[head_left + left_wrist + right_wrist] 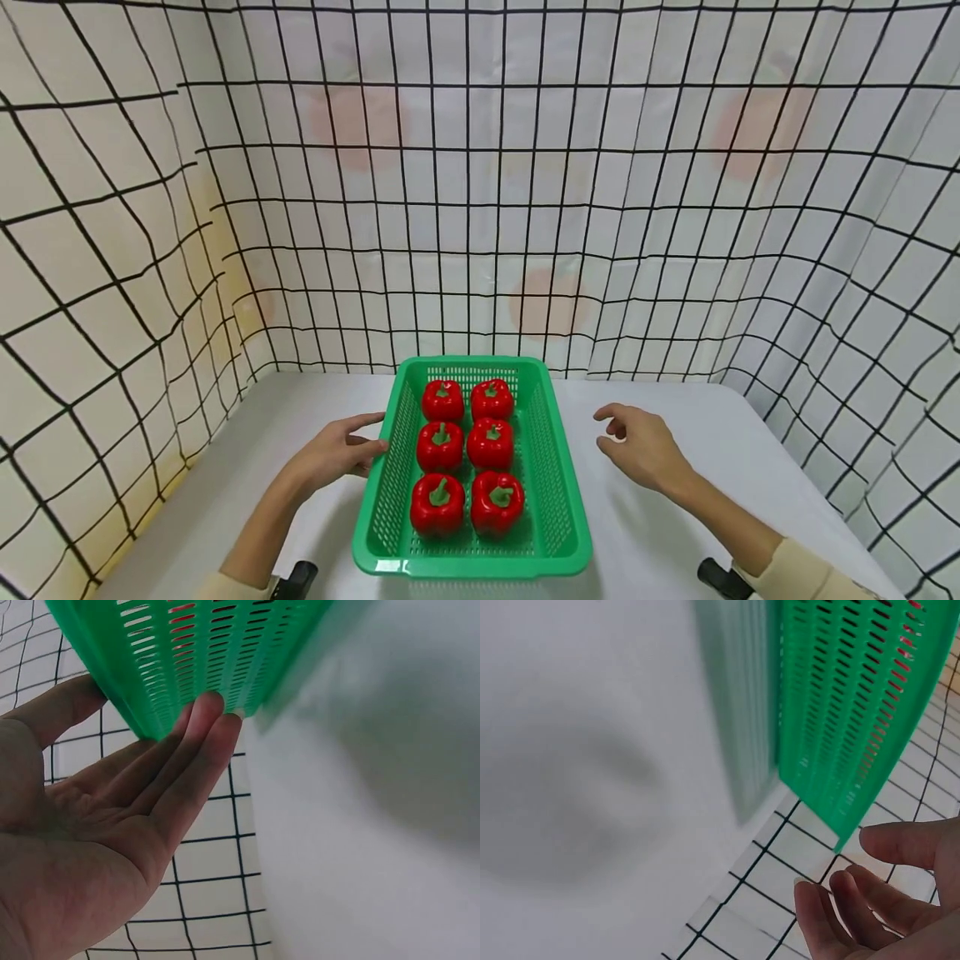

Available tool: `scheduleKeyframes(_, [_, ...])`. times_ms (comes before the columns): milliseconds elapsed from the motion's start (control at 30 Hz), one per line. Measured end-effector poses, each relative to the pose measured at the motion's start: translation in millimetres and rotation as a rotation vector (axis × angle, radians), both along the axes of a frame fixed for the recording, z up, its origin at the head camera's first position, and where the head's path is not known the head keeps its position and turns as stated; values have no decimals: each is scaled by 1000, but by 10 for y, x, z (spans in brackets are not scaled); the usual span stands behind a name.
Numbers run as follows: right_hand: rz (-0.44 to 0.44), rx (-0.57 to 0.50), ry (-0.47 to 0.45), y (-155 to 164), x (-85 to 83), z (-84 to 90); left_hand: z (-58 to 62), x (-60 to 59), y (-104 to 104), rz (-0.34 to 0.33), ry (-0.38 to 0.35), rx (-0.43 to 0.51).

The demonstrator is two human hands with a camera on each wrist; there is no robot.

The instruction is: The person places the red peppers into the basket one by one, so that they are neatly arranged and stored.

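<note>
A green plastic basket (551, 467) with slotted walls stands on the white table. Inside it, red bell peppers (491, 444) with green stems sit in two columns toward its left side. My left hand (341, 450) is at the basket's left side, its thumb and index fingertip right at the rim. In the left wrist view, the other fingers of that hand reach nearly straight under the rim, beside the slotted wall. Off the basket's right side, my right hand (645, 446) hovers over the table, fingers loosely bent, holding nothing.
A white tabletop (675, 533) lies under everything. Black wire grid (465, 200) stands at the back and on both sides, with white sheeting behind it. Dark wrist straps (723, 577) show at both sleeves.
</note>
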State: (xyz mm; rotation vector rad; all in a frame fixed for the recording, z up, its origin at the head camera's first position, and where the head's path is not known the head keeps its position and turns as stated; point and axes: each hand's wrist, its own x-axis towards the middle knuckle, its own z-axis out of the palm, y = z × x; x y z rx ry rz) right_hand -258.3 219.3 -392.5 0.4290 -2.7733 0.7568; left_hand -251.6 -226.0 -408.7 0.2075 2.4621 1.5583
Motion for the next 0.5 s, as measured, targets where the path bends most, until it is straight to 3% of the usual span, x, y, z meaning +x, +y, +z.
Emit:
scheduleKeyframes(300, [-28, 15, -23, 64, 8, -43, 153, -45, 6, -33, 38, -146])
scheduleKeyframes(500, [-36, 32, -43, 86, 21, -48, 264, -79, 10, 7, 91, -302])
